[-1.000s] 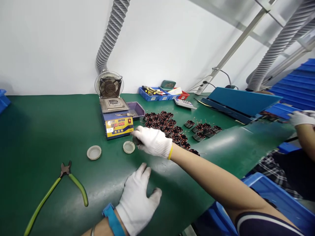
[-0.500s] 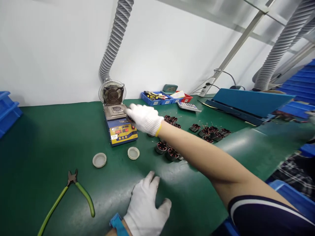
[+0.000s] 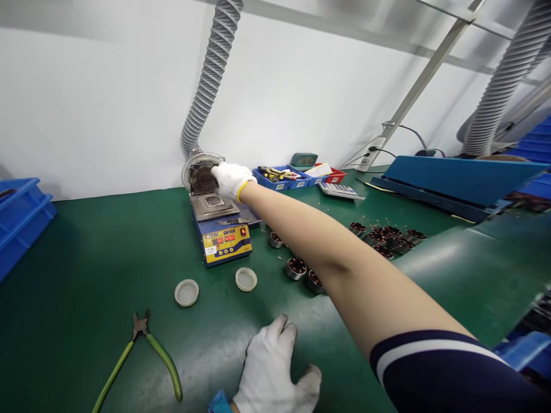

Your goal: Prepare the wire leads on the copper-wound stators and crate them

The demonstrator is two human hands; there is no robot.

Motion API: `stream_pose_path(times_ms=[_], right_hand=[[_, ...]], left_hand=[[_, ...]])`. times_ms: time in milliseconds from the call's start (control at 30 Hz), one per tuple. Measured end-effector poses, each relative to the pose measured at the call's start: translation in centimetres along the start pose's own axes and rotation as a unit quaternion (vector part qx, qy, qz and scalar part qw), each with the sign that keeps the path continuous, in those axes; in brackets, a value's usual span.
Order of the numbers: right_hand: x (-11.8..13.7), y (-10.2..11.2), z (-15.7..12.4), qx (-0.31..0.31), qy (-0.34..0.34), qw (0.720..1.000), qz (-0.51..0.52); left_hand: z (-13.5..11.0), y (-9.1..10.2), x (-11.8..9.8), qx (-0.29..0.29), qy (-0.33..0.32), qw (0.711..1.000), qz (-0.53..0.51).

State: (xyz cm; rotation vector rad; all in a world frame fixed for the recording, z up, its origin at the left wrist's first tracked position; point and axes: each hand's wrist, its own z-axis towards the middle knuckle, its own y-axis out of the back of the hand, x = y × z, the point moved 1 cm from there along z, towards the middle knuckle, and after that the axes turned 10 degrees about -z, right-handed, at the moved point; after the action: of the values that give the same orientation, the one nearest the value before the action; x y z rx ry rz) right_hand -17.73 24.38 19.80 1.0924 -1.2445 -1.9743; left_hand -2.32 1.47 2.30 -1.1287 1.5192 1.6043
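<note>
My right hand (image 3: 229, 178), in a white glove, reaches far across the green bench to the small round fan (image 3: 198, 174) behind the blue and yellow solder pot (image 3: 220, 225). Its fingers are curled against the fan's right side, and what they grip, if anything, is hidden. My left hand (image 3: 273, 370), also gloved, lies flat on the mat near the front edge with fingers spread and nothing in it. Several dark wound coil parts (image 3: 297, 268) lie under and beside my right forearm.
Green-handled cutters (image 3: 142, 355) lie at the front left. Two white caps (image 3: 186, 292) (image 3: 246, 279) sit before the solder pot. A blue crate (image 3: 19, 215) stands at the far left. Small parts bins (image 3: 279, 175), a calculator (image 3: 342, 190) and a blue tray (image 3: 456, 178) line the back right.
My right hand has risen from beside the white cap, passed over the solder pot and reached the fan behind it. My left hand has stayed flat on the mat.
</note>
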Motion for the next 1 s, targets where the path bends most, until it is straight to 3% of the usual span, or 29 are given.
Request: stream_pose_path(times_ms=[167,300,433,533,633,667,767,867,933,1000], right_hand=[[-0.7,-1.4,1.2,-0.001,-0.111,0.969,0.222],[0.0,-2.4,1.0,0.014,-0.123,0.955,0.271],[-1.0,-1.5,-0.4,-0.003,-0.12,0.943,0.311],[-2.9,-0.6,-3.8,-0.019,-0.13,0.89,0.438],[-5.4,-0.8,-10.3,-0.034,-0.119,0.806,0.58],[-6.3,-1.2,-13.1,-0.034,-0.109,0.79,0.602],[-9.2,-3.4,-22.3,-0.015,-0.135,0.784,0.606],[-13.1,-6.1,-31.9,-0.035,-0.29,0.794,0.534],[-16.0,-7.2,-38.4,-0.043,-0.433,0.797,0.418],[-18.6,-7.6,-44.8,-0.022,-0.554,0.781,0.287]], left_hand=[[0.0,0.1,-0.2,-0.001,0.005,1.0,-0.002],[-0.1,0.0,0.1,-0.004,-0.001,1.0,0.006],[-0.2,-0.3,0.6,-0.027,-0.022,0.999,0.028],[-0.1,-0.4,0.8,-0.045,-0.043,0.996,0.061],[0.1,-0.4,0.9,-0.051,-0.06,0.991,0.107],[0.1,-0.4,1.0,-0.053,-0.066,0.989,0.121],[0.0,-0.3,1.7,-0.067,-0.088,0.984,0.142],[0.2,-0.4,3.3,-0.069,-0.096,0.983,0.142],[0.5,-0.6,4.6,-0.08,-0.102,0.982,0.139],[0.7,-0.9,5.5,-0.079,-0.091,0.984,0.134]])
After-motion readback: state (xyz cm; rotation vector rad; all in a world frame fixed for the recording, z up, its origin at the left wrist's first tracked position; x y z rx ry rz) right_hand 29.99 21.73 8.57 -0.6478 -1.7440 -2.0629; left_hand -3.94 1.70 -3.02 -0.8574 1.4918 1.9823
